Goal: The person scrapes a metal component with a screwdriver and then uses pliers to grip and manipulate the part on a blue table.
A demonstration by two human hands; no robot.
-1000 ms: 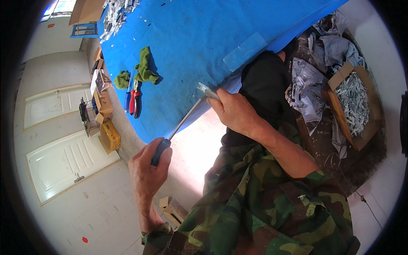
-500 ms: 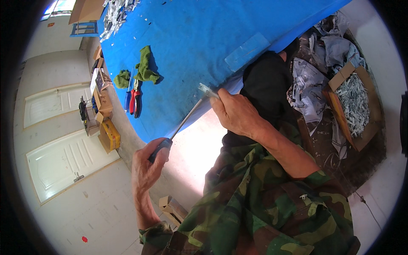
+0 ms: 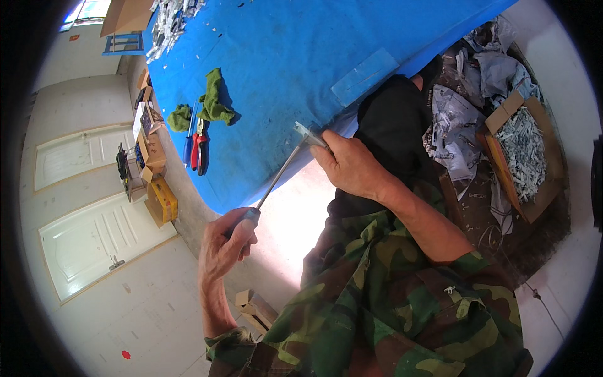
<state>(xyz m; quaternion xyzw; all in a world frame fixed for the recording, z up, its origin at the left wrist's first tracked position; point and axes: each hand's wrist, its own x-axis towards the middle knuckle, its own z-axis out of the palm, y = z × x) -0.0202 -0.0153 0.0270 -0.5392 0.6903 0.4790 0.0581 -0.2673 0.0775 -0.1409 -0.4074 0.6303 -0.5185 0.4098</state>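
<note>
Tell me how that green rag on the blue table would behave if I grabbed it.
The green rag lies crumpled in soft folds on the blue table, so it would probably go limp and drape. It looks light, likely to drag and bunch rather than slide. Unlikely to roll or break.

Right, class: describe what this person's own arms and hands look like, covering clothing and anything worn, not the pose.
Both hands are bare: the left hand and the right hand show no gloves, rings or watch. The green-and-brown camouflage jacket sleeves are pushed back, so both forearms are uncovered from the cuffs down to the wrists.
</note>
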